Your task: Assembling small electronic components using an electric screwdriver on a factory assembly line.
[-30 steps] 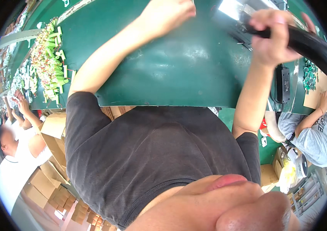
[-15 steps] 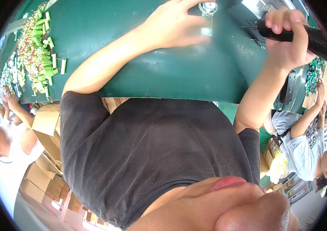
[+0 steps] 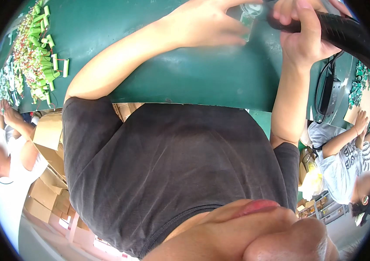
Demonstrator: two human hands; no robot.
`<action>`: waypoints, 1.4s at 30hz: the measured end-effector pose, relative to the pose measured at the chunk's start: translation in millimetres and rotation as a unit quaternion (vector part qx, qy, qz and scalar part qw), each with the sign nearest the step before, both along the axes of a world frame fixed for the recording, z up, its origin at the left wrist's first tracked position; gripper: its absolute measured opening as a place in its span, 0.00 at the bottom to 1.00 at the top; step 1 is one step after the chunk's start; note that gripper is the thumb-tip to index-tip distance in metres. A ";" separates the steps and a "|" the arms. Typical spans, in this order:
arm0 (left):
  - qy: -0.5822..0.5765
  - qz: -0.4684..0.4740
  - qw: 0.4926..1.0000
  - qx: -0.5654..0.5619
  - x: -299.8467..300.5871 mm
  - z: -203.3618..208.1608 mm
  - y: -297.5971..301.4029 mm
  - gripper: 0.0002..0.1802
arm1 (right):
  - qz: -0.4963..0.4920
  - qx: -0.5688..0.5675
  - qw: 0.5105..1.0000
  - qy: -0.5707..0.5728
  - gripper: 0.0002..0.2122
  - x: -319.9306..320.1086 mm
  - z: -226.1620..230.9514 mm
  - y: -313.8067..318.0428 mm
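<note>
At the top middle, my left hand (image 3: 206,24) reaches over the green table, blurred by motion. Its finger and thumb span a small, pale green, board-like piece (image 3: 246,27) with a round silvery part at its far end. The upper fingertips run out of the picture. My right hand (image 3: 302,37) is wrapped round a thick black rod-shaped tool (image 3: 339,30), whose blunt end points left, close to the round part. What lies beyond that end is cut off by the picture's top edge.
Green cylinders with thin red wires (image 3: 37,61) are heaped on the table (image 3: 150,82) at the left. A black adapter box with a cable (image 3: 331,93) lies at the right, near green boards (image 3: 361,80). A person sits on each side; cardboard boxes (image 3: 47,130) stand at the left.
My left hand has moved right with the small board-like piece. My right hand has come left with the black tool, so its end is now close to the piece.
</note>
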State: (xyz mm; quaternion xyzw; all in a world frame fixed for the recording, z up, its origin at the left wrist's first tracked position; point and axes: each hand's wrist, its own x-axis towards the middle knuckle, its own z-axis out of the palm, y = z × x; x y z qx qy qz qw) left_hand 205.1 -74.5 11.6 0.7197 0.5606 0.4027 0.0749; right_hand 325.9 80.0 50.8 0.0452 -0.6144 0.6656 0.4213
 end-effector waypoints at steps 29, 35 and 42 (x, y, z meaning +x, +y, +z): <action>0.079 0.132 0.988 0.007 -40.1 29.6 16.2 0.14 | -0.056 0.026 0.995 0.083 0.23 -3.6 -23.5 0.9; 0.090 0.242 0.966 -0.013 -211.6 24.2 55.2 0.17 | -0.100 -0.006 0.995 0.012 0.24 -10.9 -36.9 -14.9; 0.243 0.228 0.941 0.059 -188.3 4.5 128.7 0.16 | -0.104 -0.008 0.994 0.015 0.19 -6.1 -50.9 -12.8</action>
